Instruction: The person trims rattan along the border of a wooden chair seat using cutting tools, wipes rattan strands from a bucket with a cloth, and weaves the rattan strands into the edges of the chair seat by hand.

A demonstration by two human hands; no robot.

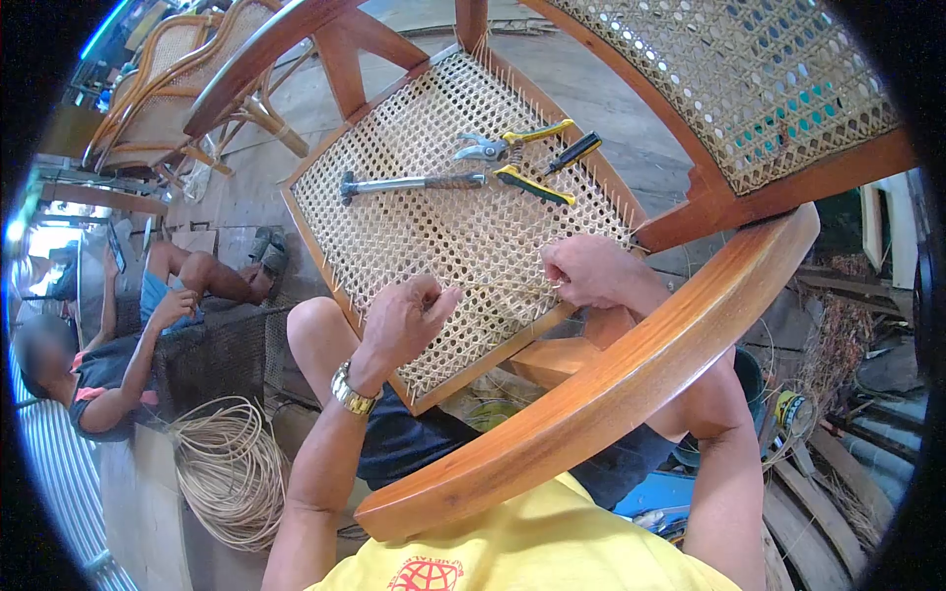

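Note:
Beneath my hands is the woven cane seat (394, 236) of a wooden chair, with loose cane ends standing up along its edges. My right hand (593, 273) is closed in a pinch near the seat's right side, on a thin cane strand (512, 288) running across the weave. Over the front left part of the seat, my left hand (399, 325) has curled fingers and its thumb pointing right; what it grips, if anything, is hidden. On the seat lie a hammer (414, 184), pruning shears (488, 149) with yellow and dark handles, and a black-and-yellow handled tool (574, 153).
The chair's curved wooden armrest (611, 394) crosses in front of me; its cane backrest (729, 79) rises at upper right. A coil of cane (232, 473) lies at left, near a seated person (108, 364) holding a phone. Rattan chairs (177, 79) stand behind.

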